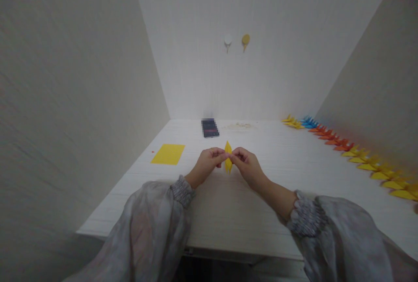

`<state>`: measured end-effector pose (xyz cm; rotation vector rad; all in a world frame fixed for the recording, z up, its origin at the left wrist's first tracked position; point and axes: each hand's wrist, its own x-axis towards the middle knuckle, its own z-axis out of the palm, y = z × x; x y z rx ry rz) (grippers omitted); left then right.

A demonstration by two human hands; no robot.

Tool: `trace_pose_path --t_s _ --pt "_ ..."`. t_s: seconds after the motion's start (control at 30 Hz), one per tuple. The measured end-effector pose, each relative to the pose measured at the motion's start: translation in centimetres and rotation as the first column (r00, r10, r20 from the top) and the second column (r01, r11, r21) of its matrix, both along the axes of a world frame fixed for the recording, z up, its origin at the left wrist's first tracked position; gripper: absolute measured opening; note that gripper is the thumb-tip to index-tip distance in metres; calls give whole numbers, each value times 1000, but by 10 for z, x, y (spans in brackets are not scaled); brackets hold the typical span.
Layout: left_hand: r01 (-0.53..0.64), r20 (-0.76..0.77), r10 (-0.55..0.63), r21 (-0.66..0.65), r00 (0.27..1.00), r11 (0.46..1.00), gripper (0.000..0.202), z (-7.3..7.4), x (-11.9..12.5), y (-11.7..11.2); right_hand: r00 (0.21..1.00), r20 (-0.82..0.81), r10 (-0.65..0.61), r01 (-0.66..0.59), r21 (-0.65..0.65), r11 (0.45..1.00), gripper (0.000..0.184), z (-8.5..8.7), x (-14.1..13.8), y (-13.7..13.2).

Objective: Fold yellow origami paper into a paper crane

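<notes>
In the head view, pinching a slim folded yellow paper (228, 147) between left hand (209, 160) and right hand (248, 165), nearer than the dark phone (210, 128) and slightly to its right. Not clearly showing any contact between the paper's lower tip and the surface (235, 216). Probably weighing next to nothing, flexing easily across single layers and feeling stiffer along stacked creases; likely gripping well against dry skin, but risking crumples or tears under a hard pull. Best being held lightly at mid-length from both sides, leaving the pointed ends free. Pressing thumb and fingers of each hand around the paper's middle, nearly touching tip to tip, and curling the remaining fingers inward. Holding both forearms out and angling them toward each other, on the near side of the phone. Also showing a flat yellow sheet (167, 154) left of the phone and nearer, and a row of folded paper shapes (342, 146) well to its right.
</notes>
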<state>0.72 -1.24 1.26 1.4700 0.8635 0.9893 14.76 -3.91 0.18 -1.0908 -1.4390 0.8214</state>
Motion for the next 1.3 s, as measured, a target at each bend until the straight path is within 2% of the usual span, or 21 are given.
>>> trace_pose_path --t_s 0.13,0.3,0.47,0.57,0.73,0.93,1.1,1.3 --pt "42 13 -41 -60 999 997 28 -1 0 0 998 -57 21 -22 -16 1000 11 1 1 -1" --pt "25 -25 -27 -62 999 998 26 -4 0 1 966 -220 139 -175 -154 973 10 4 3 0" --pt "23 -36 -25 -50 999 998 22 -4 -1 2 954 -267 140 -201 -218 955 12 6 3 0" --pt "26 10 -26 -63 1000 998 21 -4 -2 2 957 -253 145 -196 -192 962 12 6 3 0" --pt "21 130 -5 -115 991 993 23 -4 -1 3 989 -128 80 -92 -95 991 13 7 4 1" --pt "2 213 28 -141 977 990 23 -2 0 2 992 -119 44 -56 -93 994 16 5 4 1" --pt "40 250 -18 -82 968 996 21 -1 0 0 975 -209 69 -83 -60 995 15 5 4 1" --pt "61 246 -64 21 967 998 18 -1 -2 1 972 -219 84 -91 -21 996 11 7 4 0"
